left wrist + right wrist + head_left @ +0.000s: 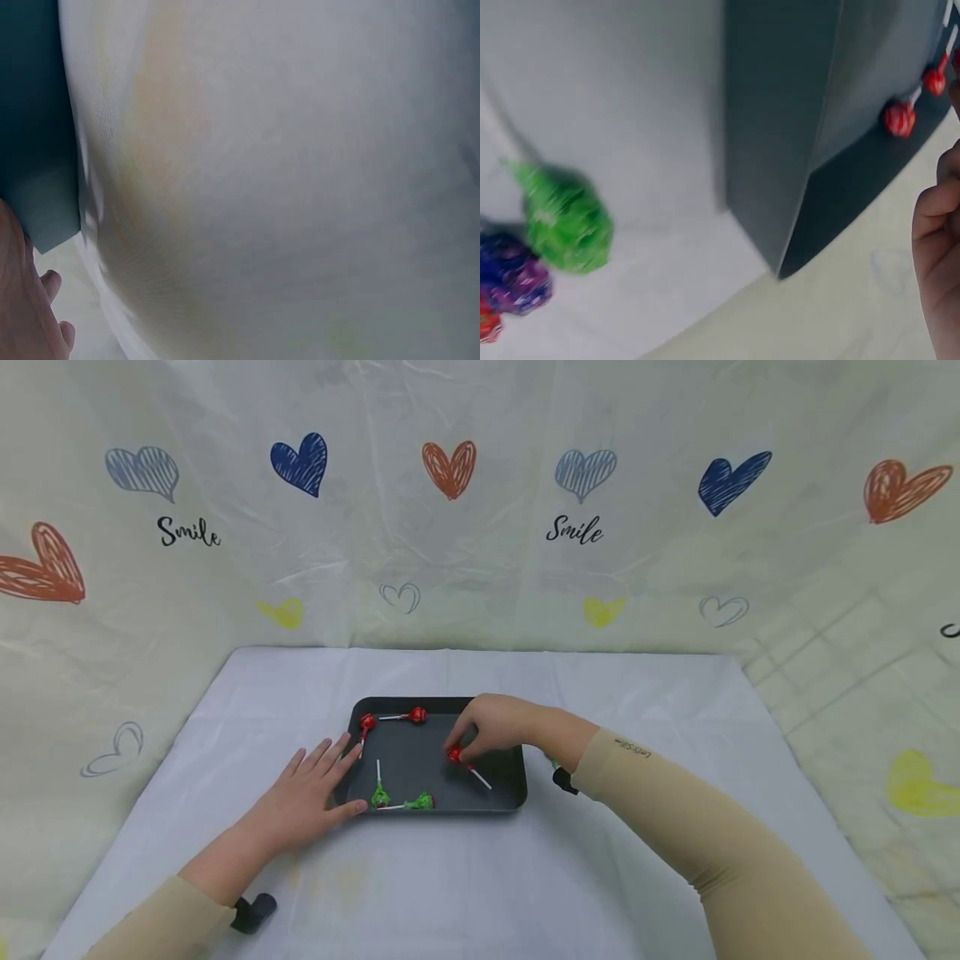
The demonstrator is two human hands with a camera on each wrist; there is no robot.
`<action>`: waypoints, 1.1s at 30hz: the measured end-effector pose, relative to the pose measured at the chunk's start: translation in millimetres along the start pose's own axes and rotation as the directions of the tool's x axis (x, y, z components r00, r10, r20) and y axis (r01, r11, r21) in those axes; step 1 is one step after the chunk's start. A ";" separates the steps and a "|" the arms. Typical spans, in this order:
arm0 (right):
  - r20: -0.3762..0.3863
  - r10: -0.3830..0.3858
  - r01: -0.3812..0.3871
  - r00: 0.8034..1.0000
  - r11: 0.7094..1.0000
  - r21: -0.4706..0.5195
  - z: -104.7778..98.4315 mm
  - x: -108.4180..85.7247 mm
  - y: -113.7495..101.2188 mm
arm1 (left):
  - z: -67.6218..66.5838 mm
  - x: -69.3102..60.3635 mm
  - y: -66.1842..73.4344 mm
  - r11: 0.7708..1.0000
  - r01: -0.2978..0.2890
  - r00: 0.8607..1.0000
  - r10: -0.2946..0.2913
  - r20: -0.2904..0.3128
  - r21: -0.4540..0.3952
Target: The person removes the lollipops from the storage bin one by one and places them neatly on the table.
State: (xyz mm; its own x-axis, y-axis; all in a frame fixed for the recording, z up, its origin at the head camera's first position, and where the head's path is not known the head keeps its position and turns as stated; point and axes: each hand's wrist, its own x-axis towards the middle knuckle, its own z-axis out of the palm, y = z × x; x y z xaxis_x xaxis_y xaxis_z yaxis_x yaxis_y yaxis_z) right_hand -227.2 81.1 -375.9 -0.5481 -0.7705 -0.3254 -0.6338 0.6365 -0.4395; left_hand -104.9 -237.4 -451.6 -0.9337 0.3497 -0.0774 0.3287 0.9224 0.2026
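My right hand point(501, 724) reaches over the dark grey tray point(427, 762) and pinches a red lollipop point(454, 755) by its wrapped head, with the white stick slanting toward the tray's near right. My left hand point(302, 800) rests at the tray's left side, fingers spread and straight. Inside the tray, one red lollipop point(367, 722) lies in the far left corner and another red lollipop point(417, 716) along the far side. Two green lollipops sit near the front: one green lollipop point(380, 797) at the near left corner, the other green lollipop point(423, 801) beside it.
In the right wrist view, a green lollipop point(568, 221), a purple-blue lollipop point(514, 274) and part of a red-orange one point(487, 324) lie on the white cloth outside the tray. Behind the table hangs a cloth point(495, 552) printed with hearts.
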 end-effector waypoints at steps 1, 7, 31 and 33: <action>-0.013 0.007 -0.007 1.000 1.000 0.011 -2.0 -2.9 3.4 | -0.1 0.1 0.0 1.000 0.000 1.000 0.000 0.000 0.000; -0.093 0.023 -0.015 0.995 0.997 0.079 -13.2 -24.3 27.1 | -0.6 0.0 -0.1 1.000 -0.001 1.000 0.001 -0.002 0.004; -0.211 0.387 -0.339 0.898 0.913 0.228 1.8 -143.6 131.1 | 3.7 1.3 -2.1 1.000 -0.009 1.000 0.009 -0.026 -0.011; -0.223 0.382 -0.334 0.897 0.915 0.224 3.7 -151.1 136.7 | 3.0 0.9 -1.3 1.000 -0.007 1.000 0.007 -0.022 -0.008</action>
State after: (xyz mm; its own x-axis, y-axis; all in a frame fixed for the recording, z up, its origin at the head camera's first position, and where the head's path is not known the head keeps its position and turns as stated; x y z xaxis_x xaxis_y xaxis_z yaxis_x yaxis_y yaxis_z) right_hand -229.0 284.4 -389.9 -0.8555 -0.4400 -0.2732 -0.2744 0.8325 -0.4813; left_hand -105.8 -237.8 -454.9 -0.9341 0.3527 -0.0547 0.3345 0.9185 0.2110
